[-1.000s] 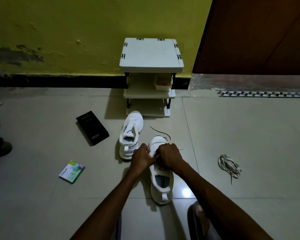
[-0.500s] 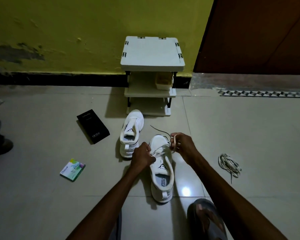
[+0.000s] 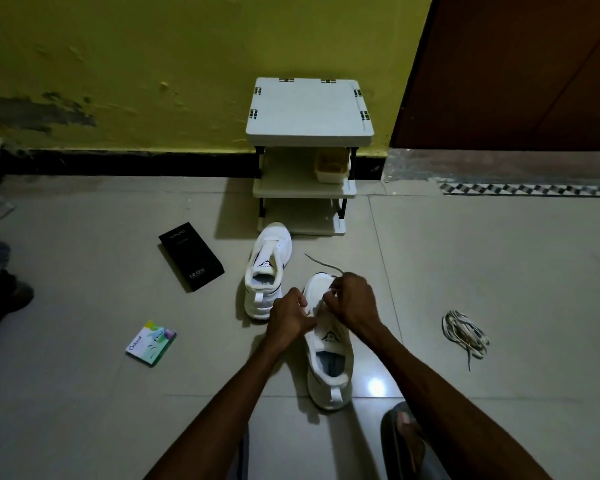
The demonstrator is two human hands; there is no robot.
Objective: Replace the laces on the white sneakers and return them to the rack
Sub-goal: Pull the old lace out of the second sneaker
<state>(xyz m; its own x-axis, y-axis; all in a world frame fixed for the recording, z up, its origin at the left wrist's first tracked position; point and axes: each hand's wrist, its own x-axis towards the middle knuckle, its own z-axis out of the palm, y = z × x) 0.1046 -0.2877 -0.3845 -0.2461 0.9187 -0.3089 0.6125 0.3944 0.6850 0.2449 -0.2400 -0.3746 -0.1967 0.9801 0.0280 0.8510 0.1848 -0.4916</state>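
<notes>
Two white sneakers stand on the tiled floor in front of a small white rack [image 3: 309, 112]. The far sneaker [image 3: 267, 268] has no lace. The near sneaker [image 3: 329, 362] lies under both hands. My left hand [image 3: 290, 317] is curled at the shoe's left side, its fingers on the lacing area. My right hand [image 3: 352, 301] pinches the lace over the shoe's toe part. A loose lace end [image 3: 321, 263] trails on the floor beyond my right hand. The eyelets are hidden by my fingers.
A bundle of striped laces [image 3: 465, 332] lies on the floor at the right. A black box [image 3: 191, 256] and a small green-white packet [image 3: 151, 342] lie at the left. A beige container [image 3: 331, 166] sits on the rack's middle shelf. My sandalled foot [image 3: 404, 441] is at the bottom.
My right hand drew the lace out to the right, then came back over the shoe's toe part. My left hand stayed at the shoe's left side.
</notes>
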